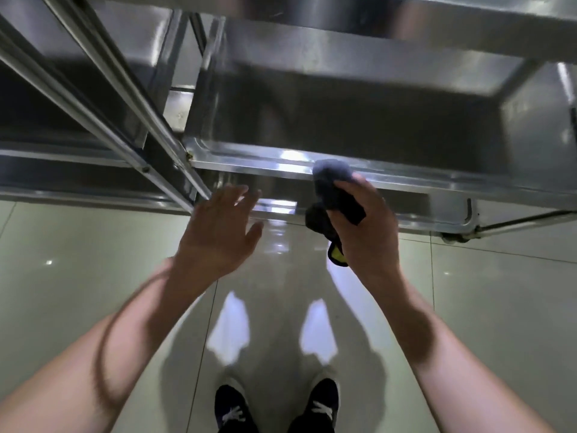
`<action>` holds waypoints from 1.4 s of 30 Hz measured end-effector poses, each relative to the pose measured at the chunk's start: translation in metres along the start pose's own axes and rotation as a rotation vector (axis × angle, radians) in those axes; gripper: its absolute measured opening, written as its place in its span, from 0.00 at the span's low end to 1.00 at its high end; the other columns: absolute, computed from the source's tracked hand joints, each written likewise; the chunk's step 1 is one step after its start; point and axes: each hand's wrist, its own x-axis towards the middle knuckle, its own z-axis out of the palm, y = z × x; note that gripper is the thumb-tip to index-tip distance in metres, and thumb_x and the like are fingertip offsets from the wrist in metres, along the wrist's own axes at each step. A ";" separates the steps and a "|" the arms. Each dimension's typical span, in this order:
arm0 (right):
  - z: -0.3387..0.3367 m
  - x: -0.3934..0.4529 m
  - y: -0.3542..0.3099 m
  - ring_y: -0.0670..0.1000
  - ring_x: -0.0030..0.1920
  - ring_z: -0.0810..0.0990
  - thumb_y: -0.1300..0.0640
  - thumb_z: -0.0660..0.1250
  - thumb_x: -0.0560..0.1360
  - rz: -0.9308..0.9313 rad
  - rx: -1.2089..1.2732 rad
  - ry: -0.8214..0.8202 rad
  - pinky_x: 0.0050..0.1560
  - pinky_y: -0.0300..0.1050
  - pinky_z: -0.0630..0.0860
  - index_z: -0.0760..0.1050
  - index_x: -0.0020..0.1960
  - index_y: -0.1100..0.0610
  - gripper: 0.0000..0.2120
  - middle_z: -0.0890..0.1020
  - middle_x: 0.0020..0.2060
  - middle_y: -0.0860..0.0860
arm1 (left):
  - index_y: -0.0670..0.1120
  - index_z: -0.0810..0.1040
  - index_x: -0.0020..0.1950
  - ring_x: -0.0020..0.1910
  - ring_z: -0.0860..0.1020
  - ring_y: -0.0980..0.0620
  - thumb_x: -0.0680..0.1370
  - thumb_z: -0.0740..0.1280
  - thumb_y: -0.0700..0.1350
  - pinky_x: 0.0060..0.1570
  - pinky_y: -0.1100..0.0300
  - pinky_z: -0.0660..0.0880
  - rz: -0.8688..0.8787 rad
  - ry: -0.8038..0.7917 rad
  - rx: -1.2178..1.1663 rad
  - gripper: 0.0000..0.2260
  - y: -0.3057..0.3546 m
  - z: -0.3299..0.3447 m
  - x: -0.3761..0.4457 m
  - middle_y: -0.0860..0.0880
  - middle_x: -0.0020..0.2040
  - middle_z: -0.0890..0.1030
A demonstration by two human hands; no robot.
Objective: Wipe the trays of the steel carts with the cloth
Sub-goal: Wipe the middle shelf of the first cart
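Note:
A steel cart stands right in front of me, and its middle tray (pixel 406 179) shows a shiny near rim. My right hand (pixel 367 226) grips a bunched dark grey cloth (pixel 331 189) with a yellow patch at its lower end. The top of the cloth lies against the tray's near rim. My left hand (pixel 218 232) hovers with fingers spread, just in front of the lower tray edge (pixel 281 210) and beside the cart's post. It holds nothing. The upper tray (pixel 406 32) overhangs at the top of the view.
A second steel cart (pixel 62 151) stands at the left, its angled posts (pixel 131 120) crossing the view down to my left hand. A caster (pixel 459 237) sits under the right corner. Glossy pale floor tiles (pixel 93 276) lie below, with my dark shoes (pixel 321 404) at the bottom.

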 end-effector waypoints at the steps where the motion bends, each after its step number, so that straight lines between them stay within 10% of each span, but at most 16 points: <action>1: 0.008 0.009 0.003 0.38 0.52 0.79 0.61 0.72 0.72 -0.042 0.002 0.025 0.47 0.22 0.68 0.79 0.57 0.47 0.16 0.79 0.50 0.34 | 0.48 0.67 0.77 0.76 0.64 0.44 0.82 0.62 0.54 0.71 0.45 0.65 0.015 0.012 0.039 0.25 -0.004 0.006 0.009 0.46 0.76 0.69; 5: 0.034 0.032 0.010 0.49 0.57 0.80 0.63 0.72 0.72 -0.136 -0.032 0.090 0.55 0.29 0.71 0.82 0.53 0.53 0.11 0.82 0.54 0.49 | 0.45 0.74 0.71 0.68 0.73 0.40 0.78 0.68 0.51 0.57 0.42 0.76 0.043 0.100 0.052 0.23 -0.012 0.018 0.036 0.42 0.67 0.76; 10: 0.048 0.049 0.016 0.45 0.71 0.71 0.62 0.71 0.72 -0.095 0.058 0.064 0.73 0.43 0.65 0.81 0.62 0.50 0.19 0.75 0.70 0.50 | 0.52 0.66 0.76 0.78 0.57 0.47 0.79 0.62 0.55 0.70 0.44 0.62 -0.048 0.132 0.020 0.25 -0.028 0.041 0.068 0.48 0.77 0.65; 15: 0.056 0.059 0.024 0.42 0.73 0.67 0.61 0.70 0.74 -0.140 0.050 0.075 0.69 0.28 0.59 0.79 0.64 0.48 0.20 0.73 0.72 0.48 | 0.52 0.67 0.75 0.75 0.61 0.46 0.80 0.62 0.54 0.70 0.42 0.64 -0.086 0.227 0.069 0.24 -0.042 0.057 0.077 0.48 0.75 0.67; 24: 0.068 0.068 0.013 0.55 0.61 0.76 0.62 0.70 0.75 -0.230 -0.008 0.088 0.65 0.55 0.71 0.79 0.62 0.56 0.16 0.80 0.56 0.52 | 0.50 0.68 0.76 0.72 0.64 0.45 0.80 0.62 0.53 0.66 0.43 0.66 -0.089 0.275 0.081 0.24 -0.046 0.065 0.077 0.47 0.73 0.68; 42: 0.104 0.106 0.028 0.61 0.72 0.63 0.42 0.48 0.83 -0.214 -0.740 -0.192 0.73 0.66 0.55 0.66 0.73 0.46 0.22 0.70 0.72 0.54 | 0.50 0.69 0.75 0.72 0.65 0.46 0.81 0.60 0.53 0.67 0.44 0.65 -0.141 0.301 0.135 0.22 -0.069 0.059 0.069 0.48 0.72 0.69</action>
